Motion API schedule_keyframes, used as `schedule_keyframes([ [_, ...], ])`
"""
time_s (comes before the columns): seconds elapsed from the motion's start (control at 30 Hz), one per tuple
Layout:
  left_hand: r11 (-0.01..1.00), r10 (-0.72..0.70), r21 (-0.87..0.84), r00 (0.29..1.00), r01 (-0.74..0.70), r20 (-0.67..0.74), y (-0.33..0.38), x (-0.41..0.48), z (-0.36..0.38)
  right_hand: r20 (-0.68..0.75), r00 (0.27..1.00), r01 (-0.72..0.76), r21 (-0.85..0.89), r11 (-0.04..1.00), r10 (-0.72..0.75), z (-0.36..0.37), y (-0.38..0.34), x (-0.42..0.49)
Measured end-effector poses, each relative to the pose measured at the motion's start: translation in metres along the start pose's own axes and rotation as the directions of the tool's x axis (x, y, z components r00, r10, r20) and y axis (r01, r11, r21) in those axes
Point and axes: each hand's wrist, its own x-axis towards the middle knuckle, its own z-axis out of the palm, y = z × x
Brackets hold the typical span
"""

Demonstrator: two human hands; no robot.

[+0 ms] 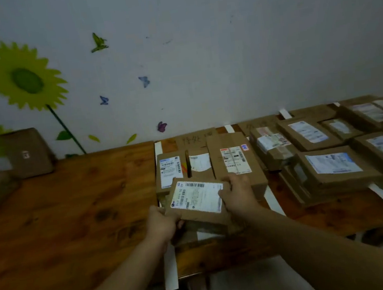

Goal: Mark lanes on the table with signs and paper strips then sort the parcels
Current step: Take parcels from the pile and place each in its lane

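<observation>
The left hand (161,222) and right hand (237,195) both curl their fingers (225,181) tight round 1 labelled parcel (198,201) just above the counter (73,206), with more parcels (235,161) lying just beyond them between 2 white paper strips (170,270).

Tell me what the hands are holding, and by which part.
Both hold one cardboard parcel with a white label: the left hand grips its near left corner, the right hand its right edge.
</observation>
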Motion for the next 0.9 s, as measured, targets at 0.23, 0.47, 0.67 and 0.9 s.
schedule_keyframes([
  [0.23, 0.983, 0.146, 0.114, 0.989, -0.143, -0.019, -0.013, 0.009, 0.008, 0.016, 1.000, -0.001, -0.071, 0.997, 0.002, 0.018, 0.010, 0.026],
  [0.47, 0.927, 0.177, 0.315, 0.978, -0.204, 0.112, -0.005, 0.010, -0.006, 0.070, 0.992, 0.125, -0.316, 0.941, -0.108, 0.019, 0.011, 0.033],
  [0.67, 0.862, 0.167, 0.481, 0.986, -0.159, 0.026, 0.031, 0.025, -0.079, 0.222, 0.923, 0.380, -0.396, 0.836, -0.314, 0.045, -0.055, 0.030],
  [0.9, 0.782, 0.162, 0.617, 0.985, -0.093, -0.057, 0.052, 0.063, -0.255, 0.417, 0.814, 0.548, -0.323, 0.772, -0.403, 0.136, -0.177, 0.014],
])
